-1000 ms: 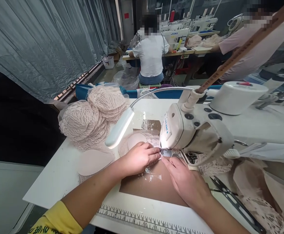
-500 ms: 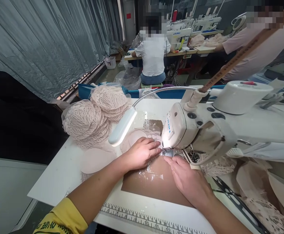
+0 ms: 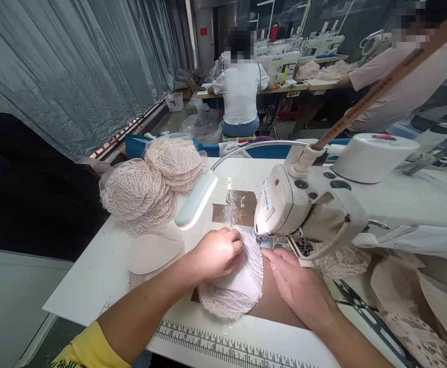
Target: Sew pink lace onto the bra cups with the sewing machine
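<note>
My left hand (image 3: 216, 253) is curled and gripping a pale pink lace bra cup (image 3: 236, 286), which lies folded over on the table in front of the needle. My right hand (image 3: 298, 289) lies flat with fingers stretched toward the presser foot (image 3: 264, 239), its fingertips touching the cup's right edge. The white sewing machine (image 3: 323, 209) stands right behind both hands. The needle itself is too small to make out.
A stack of lace cups (image 3: 150, 184) sits at the table's left, a plain foam cup (image 3: 152, 251) beside it. A gooseneck lamp (image 3: 196, 202) hangs over the work. Scissors (image 3: 369, 319) and loose lace lie at the right. A ruler (image 3: 223, 347) lines the near edge. Two people sit at machines behind.
My left hand has pulled back from the needle and drawn the lace cup toward me, folded over. My right hand has stayed by the presser foot.
</note>
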Action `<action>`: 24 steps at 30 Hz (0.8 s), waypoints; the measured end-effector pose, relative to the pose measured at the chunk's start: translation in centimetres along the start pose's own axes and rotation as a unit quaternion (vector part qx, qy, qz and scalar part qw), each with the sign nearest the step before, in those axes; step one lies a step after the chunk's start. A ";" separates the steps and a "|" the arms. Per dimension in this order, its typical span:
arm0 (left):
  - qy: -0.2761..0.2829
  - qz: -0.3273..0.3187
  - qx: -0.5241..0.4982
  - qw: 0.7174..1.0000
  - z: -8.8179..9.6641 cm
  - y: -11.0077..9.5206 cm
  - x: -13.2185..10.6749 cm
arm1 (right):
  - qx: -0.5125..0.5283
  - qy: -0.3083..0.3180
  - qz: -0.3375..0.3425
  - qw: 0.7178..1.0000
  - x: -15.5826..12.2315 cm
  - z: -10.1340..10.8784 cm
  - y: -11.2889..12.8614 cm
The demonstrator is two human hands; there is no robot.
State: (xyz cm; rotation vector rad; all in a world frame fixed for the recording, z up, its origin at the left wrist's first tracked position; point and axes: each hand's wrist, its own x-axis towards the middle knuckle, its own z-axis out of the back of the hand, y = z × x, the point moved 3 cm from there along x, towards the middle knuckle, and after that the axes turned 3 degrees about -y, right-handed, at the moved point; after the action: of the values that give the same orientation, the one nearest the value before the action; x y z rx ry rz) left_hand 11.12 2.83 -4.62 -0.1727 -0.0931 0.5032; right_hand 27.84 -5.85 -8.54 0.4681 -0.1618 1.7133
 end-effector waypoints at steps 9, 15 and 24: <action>-0.048 -0.068 -0.021 0.996 -1.1 -1.5 -0.1 | 0.008 -0.021 0.012 1.000 0.1 0.4 0.0; -0.056 -0.087 -0.012 0.995 -1.5 -1.6 -0.3 | 0.026 -0.002 0.037 0.999 -0.2 0.4 0.2; -0.065 -0.085 -0.013 0.994 -1.7 -0.9 0.1 | -0.010 -0.004 0.027 1.000 -0.1 0.1 0.5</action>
State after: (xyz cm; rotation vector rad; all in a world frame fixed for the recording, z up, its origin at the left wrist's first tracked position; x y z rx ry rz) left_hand 11.83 1.82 -6.15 -0.1554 -0.2397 0.3431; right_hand 27.38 -6.04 -8.45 0.4591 -0.1987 1.7615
